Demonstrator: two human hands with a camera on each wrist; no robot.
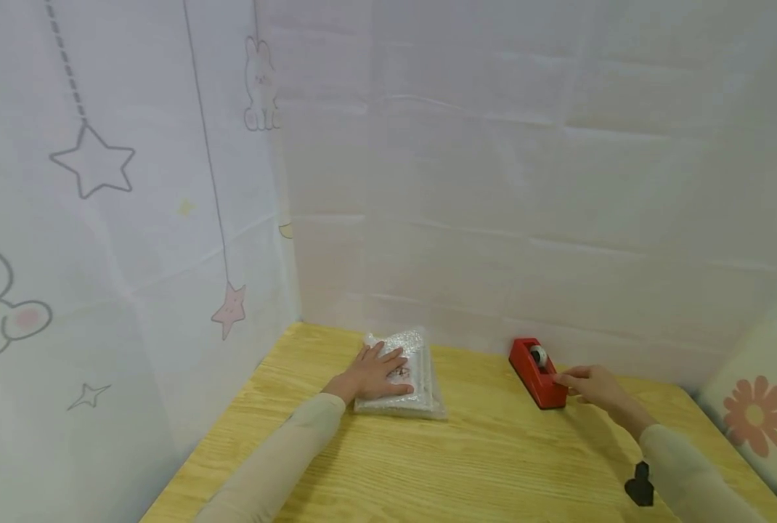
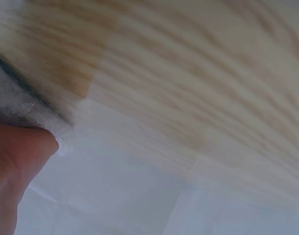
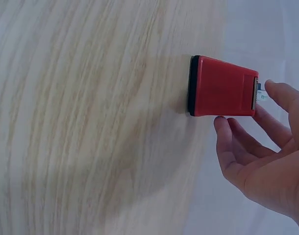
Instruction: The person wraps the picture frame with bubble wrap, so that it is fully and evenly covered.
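Observation:
A flat package in clear bubble wrap [image 1: 433,392] lies on the wooden table, with a pale framed item inside. My left hand [image 1: 377,374] rests flat on it, fingers spread. In the left wrist view only part of the left hand [image 2: 17,161] shows, beside the wrap's edge. A red tape dispenser [image 1: 534,378] with a small roll of tape [image 1: 539,355] stands to the right. My right hand [image 1: 594,385] is at its front end. In the right wrist view, thumb and index finger stand apart around the cutter end of the dispenser [image 3: 223,88], with the index tip hidden.
A small black object [image 1: 640,485] lies on the table [image 1: 467,472] near my right sleeve. Pale printed cloth walls [image 1: 493,181] close off the table's back and sides.

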